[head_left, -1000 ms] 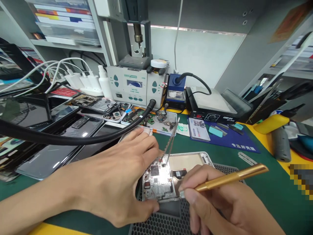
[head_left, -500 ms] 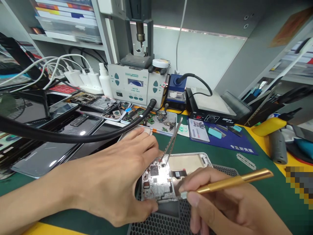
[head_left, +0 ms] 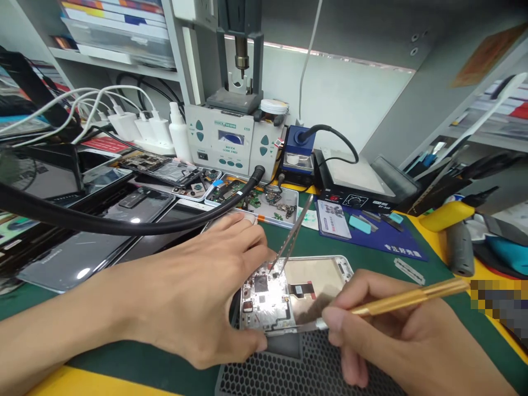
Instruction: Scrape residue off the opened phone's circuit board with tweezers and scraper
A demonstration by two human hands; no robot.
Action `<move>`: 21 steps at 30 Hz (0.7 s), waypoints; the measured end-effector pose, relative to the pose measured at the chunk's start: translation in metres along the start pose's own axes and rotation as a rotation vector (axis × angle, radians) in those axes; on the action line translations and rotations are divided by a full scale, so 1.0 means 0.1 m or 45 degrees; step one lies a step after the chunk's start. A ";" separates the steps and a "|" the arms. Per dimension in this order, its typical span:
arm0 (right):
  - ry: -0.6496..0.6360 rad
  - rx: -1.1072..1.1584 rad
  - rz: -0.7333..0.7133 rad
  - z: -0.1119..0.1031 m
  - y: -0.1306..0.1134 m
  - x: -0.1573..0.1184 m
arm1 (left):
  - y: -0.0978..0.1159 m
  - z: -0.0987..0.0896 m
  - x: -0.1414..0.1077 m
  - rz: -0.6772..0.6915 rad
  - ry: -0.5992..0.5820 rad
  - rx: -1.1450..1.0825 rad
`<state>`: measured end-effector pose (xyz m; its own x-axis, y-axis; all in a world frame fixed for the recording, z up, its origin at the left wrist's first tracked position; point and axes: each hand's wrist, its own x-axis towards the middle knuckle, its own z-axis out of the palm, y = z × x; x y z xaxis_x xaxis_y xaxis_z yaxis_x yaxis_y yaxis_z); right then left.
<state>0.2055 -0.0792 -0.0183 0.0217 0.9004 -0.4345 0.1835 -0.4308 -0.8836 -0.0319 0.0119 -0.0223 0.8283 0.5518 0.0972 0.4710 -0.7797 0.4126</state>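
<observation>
My left hand (head_left: 214,286) is closed round the left end of an opened phone (head_left: 264,305), its thumb at the near edge and its fingers by the far edge. The phone's bare silvery board faces up. A pair of tweezers (head_left: 292,234) stands slanted over the board, points down, beside my left index finger; whether that finger holds it I cannot tell. My right hand (head_left: 371,330) pinches a gold-handled knife (head_left: 408,297) low on its shaft. The knife's thin flat blade (head_left: 306,327) reaches the phone's near edge, at the board's lower right corner.
A black honeycomb mat (head_left: 313,366) lies under the phone. A thick black hose (head_left: 165,226) arches across the left, over several phones. Behind stand a hot-air station (head_left: 220,137), a parts tray (head_left: 268,206) and a heating plate (head_left: 358,176). A razor blade (head_left: 409,271) lies to the right.
My right hand has shifted right and slightly back, showing more of the blade at the phone's near edge. The view has tilted a little. My left hand keeps its grip on the phone.
</observation>
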 end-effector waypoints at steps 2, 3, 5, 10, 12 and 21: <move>-0.116 0.097 0.036 -0.04 0.00 0.01 | 0.00 0.00 0.01 -0.002 0.011 -0.015; -0.180 0.149 0.042 -0.07 -0.01 0.01 | 0.00 0.00 0.01 -0.004 0.014 -0.025; -0.300 0.236 0.021 -0.11 -0.01 0.02 | 0.00 -0.01 0.02 -0.013 -0.003 -0.022; -0.280 0.259 -0.049 -0.19 -0.04 0.01 | 0.00 -0.01 0.00 -0.038 -0.084 0.042; -0.249 0.250 -0.109 -0.22 -0.05 0.00 | 0.00 -0.01 0.00 -0.040 -0.092 0.036; -0.693 0.392 0.047 -0.48 -0.23 -0.03 | 0.04 -0.05 0.01 -0.071 -0.113 -0.002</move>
<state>0.2487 -0.0696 0.0114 -0.4960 0.7597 -0.4204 -0.1014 -0.5316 -0.8409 -0.0308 0.0110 -0.0160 0.8246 0.5656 -0.0064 0.5164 -0.7481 0.4168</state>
